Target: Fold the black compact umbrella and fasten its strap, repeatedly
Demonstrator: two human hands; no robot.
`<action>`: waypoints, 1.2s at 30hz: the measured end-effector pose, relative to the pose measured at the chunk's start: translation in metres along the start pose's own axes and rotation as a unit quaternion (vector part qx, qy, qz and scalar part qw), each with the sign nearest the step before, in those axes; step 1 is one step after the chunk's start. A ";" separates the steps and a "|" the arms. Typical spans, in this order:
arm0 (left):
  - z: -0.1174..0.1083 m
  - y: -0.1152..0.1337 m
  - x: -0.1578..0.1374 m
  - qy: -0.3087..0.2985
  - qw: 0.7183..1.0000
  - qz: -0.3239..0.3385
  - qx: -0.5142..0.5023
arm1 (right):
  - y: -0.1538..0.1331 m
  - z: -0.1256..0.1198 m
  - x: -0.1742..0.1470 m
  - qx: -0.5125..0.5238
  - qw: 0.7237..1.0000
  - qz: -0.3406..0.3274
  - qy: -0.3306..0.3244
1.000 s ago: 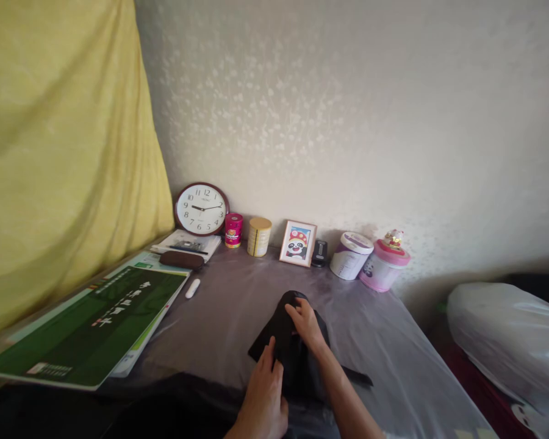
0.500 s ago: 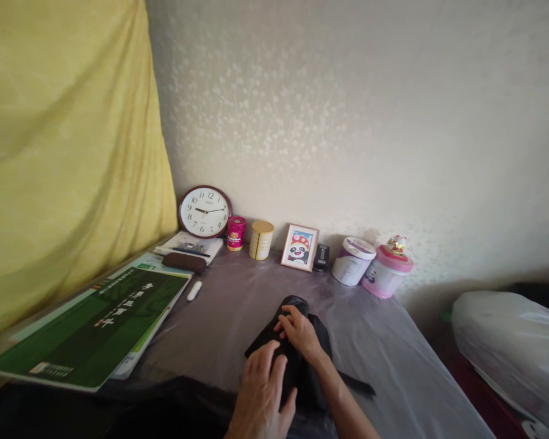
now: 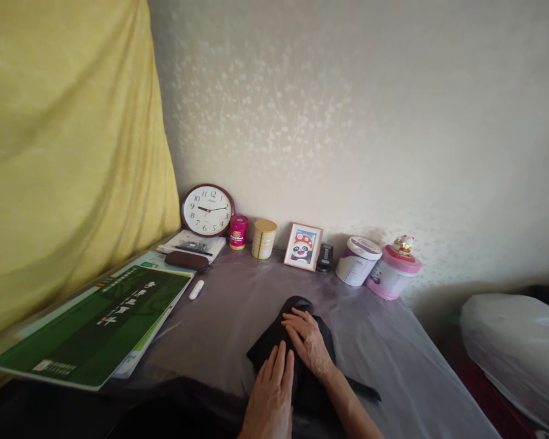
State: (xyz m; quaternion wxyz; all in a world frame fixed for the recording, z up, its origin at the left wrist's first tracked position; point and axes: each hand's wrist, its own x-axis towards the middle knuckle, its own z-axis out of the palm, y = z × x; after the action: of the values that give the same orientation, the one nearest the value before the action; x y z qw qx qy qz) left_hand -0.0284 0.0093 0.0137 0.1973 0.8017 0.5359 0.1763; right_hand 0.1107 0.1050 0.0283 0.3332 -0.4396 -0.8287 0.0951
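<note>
A black fabric bundle (image 3: 268, 341) lies on the grey-covered table (image 3: 229, 323) in front of me, its far end rounded and a dark strap (image 3: 366, 390) sticking out to the right. I cannot tell exactly what kind of thing it is. My left hand (image 3: 272, 390) rests flat on its near left part, fingers stretched out and close together. Farther up, my right hand (image 3: 308, 341) lies on the top with fingers extended and slightly bent. Both hands press on the fabric without gripping it, and they cover much of its middle.
Left of the bundle lie a green book (image 3: 100, 326), a brown case (image 3: 186, 261) and a small white object (image 3: 196, 289). Along the wall stand a clock (image 3: 208, 210), a pink can (image 3: 238, 233), a yellow-lidded can (image 3: 264, 239), a framed panda picture (image 3: 303, 246) and two tubs (image 3: 358, 262).
My left hand has come down flat onto the fabric, its fingers drawing together. My right hand's fingers have straightened and flattened on the bundle. The view has shifted slightly.
</note>
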 end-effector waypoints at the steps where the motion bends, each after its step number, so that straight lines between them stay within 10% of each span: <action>1: 0.002 -0.001 0.000 0.004 1.000 0.003 -0.003 | 0.009 0.002 0.004 -0.008 1.000 0.004 0.004; 12: -0.004 0.002 0.002 -0.017 1.000 -0.014 -0.016 | 0.072 0.004 0.050 0.011 0.993 0.119 0.021; 16: 0.001 0.000 0.001 -0.029 0.999 -0.015 -0.014 | 0.042 -0.009 0.028 -0.010 0.990 0.103 0.095; 21: 0.007 -0.004 0.001 -0.023 0.999 -0.009 -0.037 | 0.009 0.003 0.001 0.003 1.000 -0.010 -0.026; 31: 0.002 0.001 -0.001 -0.017 0.997 -0.047 -0.051 | 0.072 -0.009 0.011 -0.086 0.974 0.135 0.159; 36: 0.003 -0.007 -0.001 0.015 0.988 -0.043 -0.146 | 0.065 -0.017 -0.045 -0.121 0.986 0.100 0.059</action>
State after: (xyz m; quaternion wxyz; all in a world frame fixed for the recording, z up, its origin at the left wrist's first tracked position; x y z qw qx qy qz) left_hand -0.0324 0.0100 0.0076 0.3114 0.7377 0.5417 0.2556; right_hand 0.1824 0.1052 -0.0093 0.3148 -0.5625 -0.7646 0.0005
